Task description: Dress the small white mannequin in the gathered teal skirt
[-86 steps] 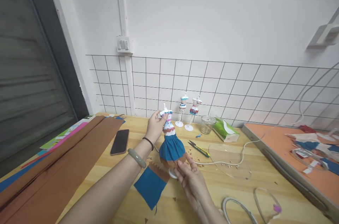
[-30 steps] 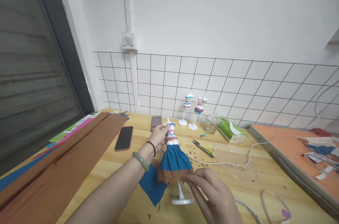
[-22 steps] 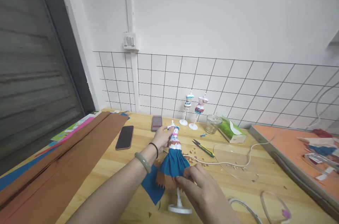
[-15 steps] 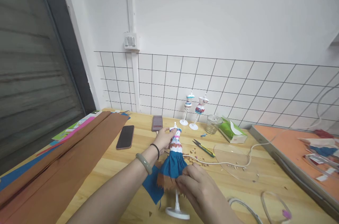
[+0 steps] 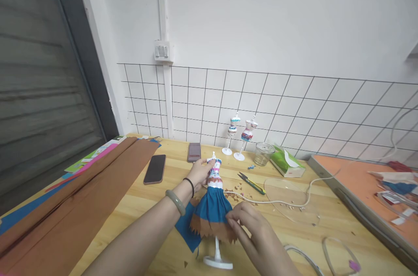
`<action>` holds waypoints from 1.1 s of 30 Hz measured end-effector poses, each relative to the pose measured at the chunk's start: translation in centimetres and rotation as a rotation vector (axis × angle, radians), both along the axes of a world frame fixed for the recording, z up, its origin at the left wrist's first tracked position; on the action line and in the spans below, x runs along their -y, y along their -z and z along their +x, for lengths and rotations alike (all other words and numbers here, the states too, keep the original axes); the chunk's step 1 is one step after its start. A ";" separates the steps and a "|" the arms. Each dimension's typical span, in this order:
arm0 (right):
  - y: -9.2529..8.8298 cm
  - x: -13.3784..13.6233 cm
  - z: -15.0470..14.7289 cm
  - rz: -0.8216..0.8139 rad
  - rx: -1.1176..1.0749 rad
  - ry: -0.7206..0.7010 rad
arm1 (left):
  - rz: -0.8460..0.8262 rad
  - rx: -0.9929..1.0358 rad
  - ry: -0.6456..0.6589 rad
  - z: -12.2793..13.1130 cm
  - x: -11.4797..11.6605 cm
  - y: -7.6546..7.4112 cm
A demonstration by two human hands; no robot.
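Observation:
A small dress-form mannequin (image 5: 214, 181) on a white stand leans over the table, its bodice white with pink, blue and brown bands. It wears a gathered blue skirt (image 5: 212, 206) with a brown zigzag-cut hem. My left hand (image 5: 200, 172) is closed around the mannequin's upper body from the left, some fingers hidden behind it. At the skirt's right edge, my right hand (image 5: 253, 228) has thumb and forefinger pinched on the fabric near the hem. A piece of blue cloth (image 5: 187, 230) lies under the skirt's left side.
Yellow thread snips (image 5: 251, 183) lie among brown scraps (image 5: 237, 195). Two more mannequins (image 5: 247, 136) stand by the wall, near a glass jar (image 5: 264, 154) and a tissue pack (image 5: 287, 163). Phones (image 5: 154, 169), folded brown fabric (image 5: 107, 193), a white cable (image 5: 277, 201) and an orange tray (image 5: 352, 180) surround them.
The skirt now hangs wider and its brown hem shows more fully. My right hand has shifted slightly right along its edge. The mannequin moved slightly left with my left hand still on it.

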State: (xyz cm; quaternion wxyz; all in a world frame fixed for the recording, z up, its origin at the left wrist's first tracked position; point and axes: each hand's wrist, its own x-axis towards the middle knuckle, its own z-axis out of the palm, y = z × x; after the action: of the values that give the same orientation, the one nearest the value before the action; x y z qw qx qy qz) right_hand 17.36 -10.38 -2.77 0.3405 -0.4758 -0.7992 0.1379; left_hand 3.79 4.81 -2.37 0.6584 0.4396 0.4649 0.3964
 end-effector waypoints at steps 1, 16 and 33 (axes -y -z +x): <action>0.3 -0.2 0.3 0.005 -0.045 0.032 | 0.018 0.015 0.001 -0.1 0.1 -0.2; -4.1 -7.3 1.6 -0.055 -0.436 0.246 | 0.423 0.266 0.141 0.0 3.4 -5.7; -6.1 -10.8 -0.1 -0.092 -0.402 0.364 | 0.852 -0.473 0.043 -3.2 2.3 -2.2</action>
State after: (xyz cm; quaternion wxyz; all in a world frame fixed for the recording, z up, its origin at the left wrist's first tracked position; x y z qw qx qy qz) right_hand 17.25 0.46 3.37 0.4897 -0.5896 -0.6097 0.2024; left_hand 0.56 2.51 -0.20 0.3041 0.7577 0.3889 0.4269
